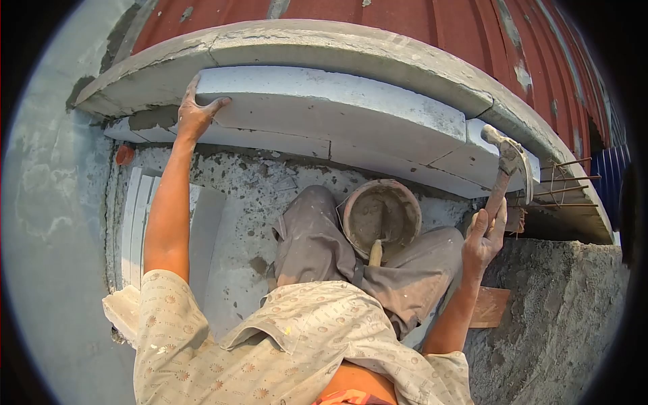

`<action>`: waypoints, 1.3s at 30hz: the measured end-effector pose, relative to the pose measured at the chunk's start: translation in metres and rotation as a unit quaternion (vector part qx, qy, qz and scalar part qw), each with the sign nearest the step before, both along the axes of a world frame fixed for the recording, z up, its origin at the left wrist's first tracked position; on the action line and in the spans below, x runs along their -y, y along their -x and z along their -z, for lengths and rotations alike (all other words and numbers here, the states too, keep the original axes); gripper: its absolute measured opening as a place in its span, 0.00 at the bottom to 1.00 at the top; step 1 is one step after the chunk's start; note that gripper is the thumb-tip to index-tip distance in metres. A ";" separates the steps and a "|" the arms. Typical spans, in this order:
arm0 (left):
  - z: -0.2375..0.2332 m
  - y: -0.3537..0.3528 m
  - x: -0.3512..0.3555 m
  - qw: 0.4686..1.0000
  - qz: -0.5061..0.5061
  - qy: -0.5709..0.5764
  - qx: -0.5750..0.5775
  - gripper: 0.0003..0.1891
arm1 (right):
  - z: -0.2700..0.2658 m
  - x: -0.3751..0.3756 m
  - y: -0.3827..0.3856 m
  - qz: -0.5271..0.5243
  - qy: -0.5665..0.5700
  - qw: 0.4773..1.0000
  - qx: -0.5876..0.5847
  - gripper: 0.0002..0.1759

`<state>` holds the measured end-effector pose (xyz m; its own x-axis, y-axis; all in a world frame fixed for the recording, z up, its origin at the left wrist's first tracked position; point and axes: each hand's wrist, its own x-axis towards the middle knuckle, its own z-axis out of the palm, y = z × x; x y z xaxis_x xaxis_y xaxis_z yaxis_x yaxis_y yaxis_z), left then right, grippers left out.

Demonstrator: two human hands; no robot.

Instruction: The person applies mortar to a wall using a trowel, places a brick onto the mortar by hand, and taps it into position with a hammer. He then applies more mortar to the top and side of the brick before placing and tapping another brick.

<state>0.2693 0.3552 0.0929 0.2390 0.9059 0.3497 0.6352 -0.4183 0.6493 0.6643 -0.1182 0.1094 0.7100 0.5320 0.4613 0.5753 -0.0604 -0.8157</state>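
Observation:
My left hand (196,113) grips the left end of a long pale lightweight concrete block (337,111), thumb on its near face and fingers over the end. This block lies on a lower course of blocks (270,140), against a grey concrete ledge. In my right hand (486,236) is a claw hammer (507,158), held by its handle with the head up near the block's right end. Another block (496,152) adjoins that end, partly behind the hammer. Between my knees stands a bucket (381,216) of grey mortar with a wooden-handled trowel (376,251) in it.
Several thin block slabs (145,209) stand at the left beside my forearm. A small orange cup (124,154) sits near the left corner. Rusty rebar ends (567,179) stick out at the right. Beyond the concrete ledge (324,44) is red corrugated metal sheeting (405,17).

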 end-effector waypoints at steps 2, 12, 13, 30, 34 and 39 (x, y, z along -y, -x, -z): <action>-0.008 -0.001 0.006 1.000 -0.008 0.004 -0.010 0.55 | 0.004 -0.017 0.001 0.029 0.020 0.986 0.164 0.26; -0.005 0.002 0.004 0.999 -0.029 -0.028 -0.036 0.59 | -0.042 -0.074 0.010 -0.059 0.087 0.976 0.191 0.27; -0.001 0.002 0.003 0.999 -0.025 -0.035 -0.030 0.61 | -0.063 -0.087 0.016 -0.077 0.080 0.973 0.202 0.27; 0.012 0.004 0.008 0.998 -0.051 -0.018 0.037 0.68 | -0.122 -0.344 0.181 -0.333 0.078 0.915 0.213 0.28; 0.017 0.004 0.003 0.997 -0.062 -0.032 0.022 0.67 | -0.103 -0.350 0.209 -0.344 -0.037 0.935 0.082 0.30; 0.019 0.004 -0.002 0.997 -0.064 -0.048 0.020 0.68 | -0.087 -0.371 0.186 -0.347 0.174 0.894 0.225 0.28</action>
